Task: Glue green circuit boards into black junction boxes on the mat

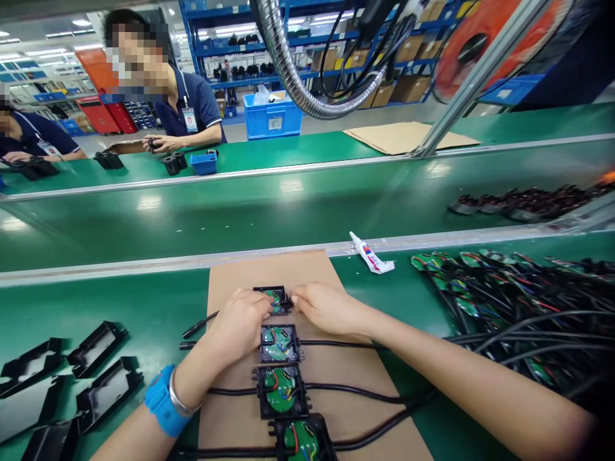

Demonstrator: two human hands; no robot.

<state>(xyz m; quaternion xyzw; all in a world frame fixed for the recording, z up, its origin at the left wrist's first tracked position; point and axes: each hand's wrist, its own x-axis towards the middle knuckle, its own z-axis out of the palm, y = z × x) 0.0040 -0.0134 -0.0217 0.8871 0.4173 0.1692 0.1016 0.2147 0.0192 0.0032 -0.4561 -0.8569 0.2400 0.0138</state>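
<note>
On a brown cardboard sheet (317, 269) several black square housings with green circuit boards lie in a column, each with black cables leading out. My left hand (240, 323) and my right hand (327, 307) meet at the farthest housing (275, 298). Both have their fingers pinched closed on its edges and on the cable at its side. The second housing (279, 343) lies just below my left hand. Two more housings (281, 389) (302, 438) sit closer to me. A blue wristband (162, 400) is on my left wrist.
Empty black housing shells (98, 346) lie at the left. A heap of green boards with black cables (509, 301) fills the right. A white glue tube (371, 255) lies by the metal rail. Across the green conveyor (288, 205), two people handle black parts beside a blue bin (204, 162).
</note>
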